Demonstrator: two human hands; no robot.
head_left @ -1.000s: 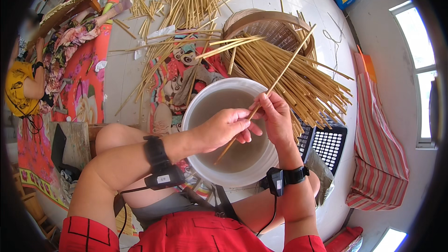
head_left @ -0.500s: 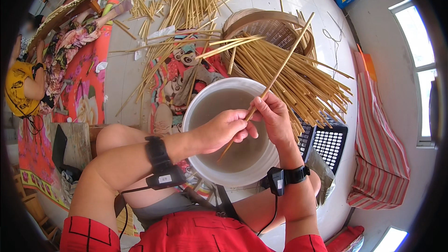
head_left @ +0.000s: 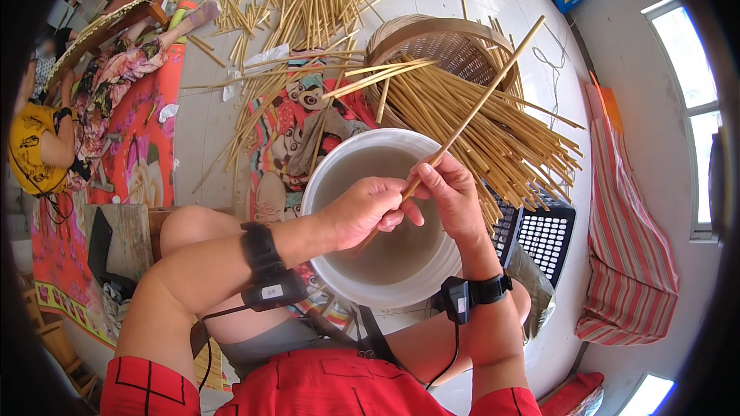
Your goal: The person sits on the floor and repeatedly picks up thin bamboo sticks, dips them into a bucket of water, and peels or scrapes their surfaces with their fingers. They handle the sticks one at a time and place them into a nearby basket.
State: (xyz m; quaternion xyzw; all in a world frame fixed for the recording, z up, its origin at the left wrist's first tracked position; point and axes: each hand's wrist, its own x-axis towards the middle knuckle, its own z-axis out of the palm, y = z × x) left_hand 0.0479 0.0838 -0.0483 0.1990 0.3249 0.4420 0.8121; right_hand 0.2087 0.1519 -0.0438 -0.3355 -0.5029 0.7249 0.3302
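Note:
A long yellow-brown cane stick [head_left: 493, 86] slants over a white bucket [head_left: 320, 185] of cloudy water. Its upper end points to the far right and its lower end hangs down over the water. My left hand [head_left: 368, 206] is closed round the lower part of the stick. Just above it, my right hand [head_left: 449, 191] pinches the same stick between thumb and fingers. The two hands almost touch, above the bucket's middle and right side. Beyond the right hand lies a thick bundle of similar sticks [head_left: 478, 127], resting across a wicker basket [head_left: 432, 35].
A black plastic crate [head_left: 543, 239] stands right of the bucket. More sticks [head_left: 316, 4] are strewn over the tiled floor at the back. A patterned cloth [head_left: 289, 119] lies behind the bucket. At the left sits another person in yellow [head_left: 38, 146]. Striped fabric [head_left: 624, 262] hangs at the right.
The stick's upper end has shifted up and to the right. My left hand has moved slightly left and down along it, while my right hand stays nearly in place.

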